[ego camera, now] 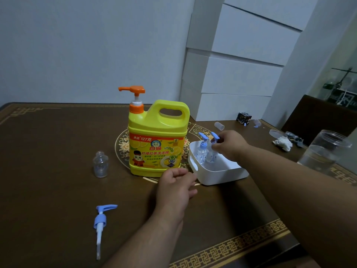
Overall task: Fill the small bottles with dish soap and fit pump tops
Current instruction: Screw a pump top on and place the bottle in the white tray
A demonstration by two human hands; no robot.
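A big yellow dish soap jug (157, 140) with an orange pump stands mid-table. To its left stands a small clear bottle (100, 164) without a top. A loose blue pump top (101, 223) lies near the front left. Two small bottles with blue pumps stand in the white tray (218, 175): the left one (201, 150) stands free, and my right hand (229, 145) pinches the neck of the right one (212, 153). My left hand (176, 186) rests on the table in front of the jug, fingers loosely curled, holding nothing.
A large clear jar (324, 151) stands at the right edge. Behind the tray lie a small clear cap (219, 126), a puzzle cube (243, 118), a crumpled tissue (282, 143) and a lid (276, 133). White boxes (231, 74) are stacked at the back.
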